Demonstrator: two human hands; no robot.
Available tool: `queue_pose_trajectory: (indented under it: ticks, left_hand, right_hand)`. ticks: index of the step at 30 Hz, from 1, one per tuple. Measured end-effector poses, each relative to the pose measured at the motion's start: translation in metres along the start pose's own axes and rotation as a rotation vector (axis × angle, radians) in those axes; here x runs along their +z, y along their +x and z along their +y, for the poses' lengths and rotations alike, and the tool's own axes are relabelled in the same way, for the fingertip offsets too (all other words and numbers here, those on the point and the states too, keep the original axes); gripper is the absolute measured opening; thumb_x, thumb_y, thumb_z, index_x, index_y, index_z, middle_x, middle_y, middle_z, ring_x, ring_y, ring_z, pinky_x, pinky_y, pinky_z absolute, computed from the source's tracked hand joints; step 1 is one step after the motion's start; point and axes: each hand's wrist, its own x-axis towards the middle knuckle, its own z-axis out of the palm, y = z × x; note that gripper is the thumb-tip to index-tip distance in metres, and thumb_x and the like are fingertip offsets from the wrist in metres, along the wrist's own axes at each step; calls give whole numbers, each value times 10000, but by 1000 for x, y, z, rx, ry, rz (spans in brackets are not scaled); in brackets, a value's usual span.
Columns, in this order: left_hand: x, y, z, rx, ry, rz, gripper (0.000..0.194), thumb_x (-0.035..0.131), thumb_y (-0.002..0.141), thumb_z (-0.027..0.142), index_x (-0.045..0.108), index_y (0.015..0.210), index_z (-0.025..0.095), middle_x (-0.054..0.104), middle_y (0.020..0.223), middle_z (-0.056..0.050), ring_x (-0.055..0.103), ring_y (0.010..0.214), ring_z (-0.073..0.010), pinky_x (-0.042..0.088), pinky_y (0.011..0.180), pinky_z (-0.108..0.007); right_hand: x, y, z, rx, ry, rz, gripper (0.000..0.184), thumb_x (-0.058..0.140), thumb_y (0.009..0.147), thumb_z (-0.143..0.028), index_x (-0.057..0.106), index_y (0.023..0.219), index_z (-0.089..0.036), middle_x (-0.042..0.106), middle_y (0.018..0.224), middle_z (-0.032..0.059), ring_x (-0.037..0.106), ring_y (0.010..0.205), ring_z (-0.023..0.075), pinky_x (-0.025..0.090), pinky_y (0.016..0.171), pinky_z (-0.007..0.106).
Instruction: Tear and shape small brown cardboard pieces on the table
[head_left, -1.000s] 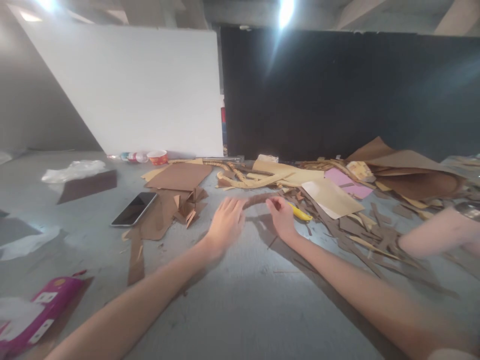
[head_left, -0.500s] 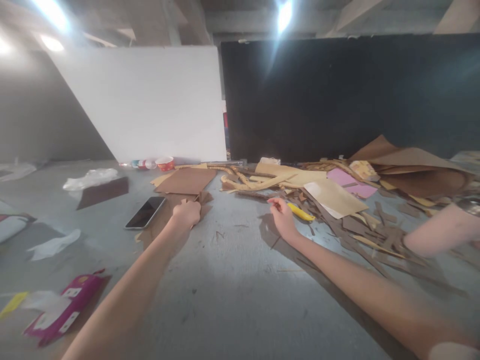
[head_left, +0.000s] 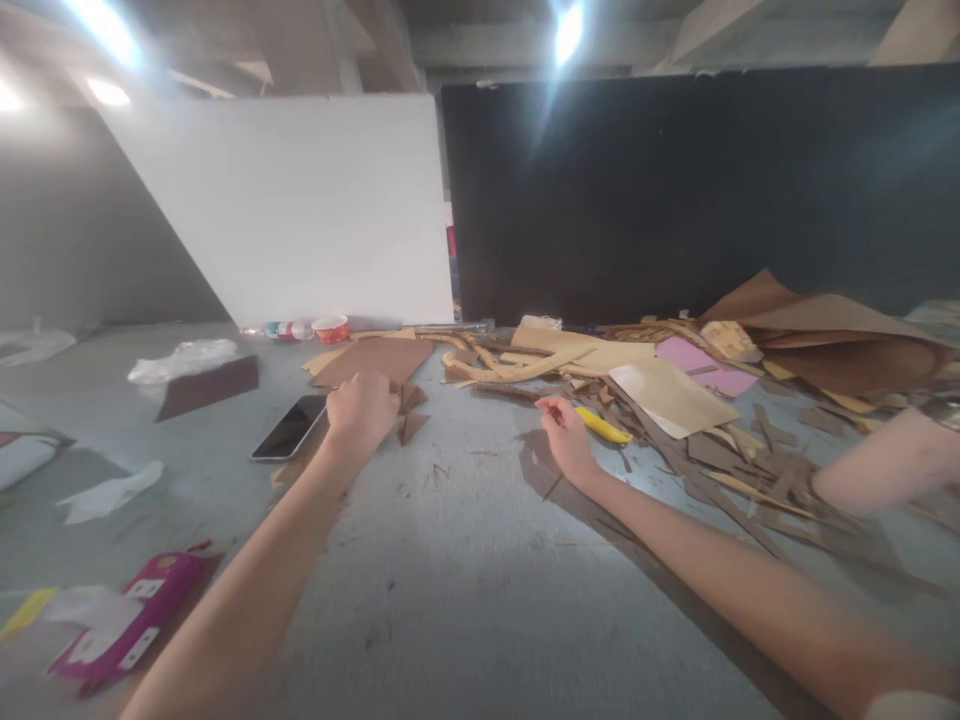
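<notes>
My left hand [head_left: 363, 412] is curled over the front edge of a brown sheet [head_left: 373, 362], its fingertips hidden beneath the knuckles. Small cut brown pieces [head_left: 412, 426] lie just right of it. On its left side rests a black-screened phone [head_left: 291, 428]. My right hand [head_left: 566, 435] lies on the grey table [head_left: 472, 560] with its fingers bent and tips close together; whatever is in them, if anything, is too small to name. A yellow banana-shaped object [head_left: 604, 425] lies directly beside it on the right, and a dark brown strip [head_left: 506, 391] lies beyond its fingertips.
Brown scraps [head_left: 750, 500] and tan sheets [head_left: 671, 395] spread across the right side. Another person's forearm [head_left: 885, 465] reaches in there. A magenta packet [head_left: 142, 615], crumpled clear plastic [head_left: 184, 360] and a red cup [head_left: 331, 329] are on the left. White [head_left: 300, 210] and black panels [head_left: 675, 190] stand behind.
My left hand has moved up and slightly left from the small brown pieces, which now show more fully. My right hand has stayed in place.
</notes>
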Motion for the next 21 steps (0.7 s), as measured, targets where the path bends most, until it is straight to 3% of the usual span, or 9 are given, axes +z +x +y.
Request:
queue_pose_trajectory:
  ticks: [3, 5, 10, 13, 16, 21]
  left_hand:
    - [3, -2, 14, 153, -53, 124, 206, 560, 920, 252, 721, 813, 179, 726, 796, -114, 685, 768, -269, 438, 699, -321]
    - [17, -9, 28, 315, -166, 161, 179, 570, 926, 231, 694, 804, 192, 714, 773, -74, 657, 749, -227, 400, 685, -299]
    - [76, -49, 69, 516, -469, -7, 175, 589, 914, 192, 619, 742, 200, 654, 692, -12, 548, 624, -149, 318, 619, -274]
    - [106, -71, 82, 623, -537, -26, 193, 571, 902, 165, 570, 711, 197, 614, 675, -6, 497, 611, -136, 291, 618, -280]
    - [122, -82, 84, 641, -631, -26, 230, 531, 912, 181, 507, 683, 196, 551, 648, 12, 454, 603, -122, 292, 614, -272]
    - [125, -82, 78, 590, -811, -123, 298, 513, 921, 275, 460, 638, 198, 468, 593, 37, 406, 574, -107, 285, 582, -260]
  right_hand:
    - [0, 0, -4, 13, 8, -19, 246, 530, 840, -319, 669, 1016, -220, 621, 891, 35, 569, 782, 223, 461, 732, 349]
    - [0, -1, -8, 14, 15, -78, 231, 551, 884, -369, 668, 1022, -226, 631, 879, 33, 578, 787, 225, 469, 740, 352]
    - [1, -10, -21, -45, 94, -350, 315, 573, 987, -534, 603, 1141, -260, 673, 978, 39, 636, 859, 227, 520, 833, 377]
    - [0, -15, -29, -86, 95, -485, 346, 558, 1020, -546, 568, 1220, -265, 679, 1055, 51, 657, 977, 234, 528, 904, 384]
    - [-1, -18, -33, -129, 18, -509, 320, 604, 1005, -492, 590, 1211, -247, 687, 1078, 60, 654, 1010, 239, 528, 903, 384]
    - [2, -16, -30, -78, 95, -550, 262, 619, 984, -463, 637, 1121, -241, 729, 1009, 49, 679, 934, 229, 530, 848, 371]
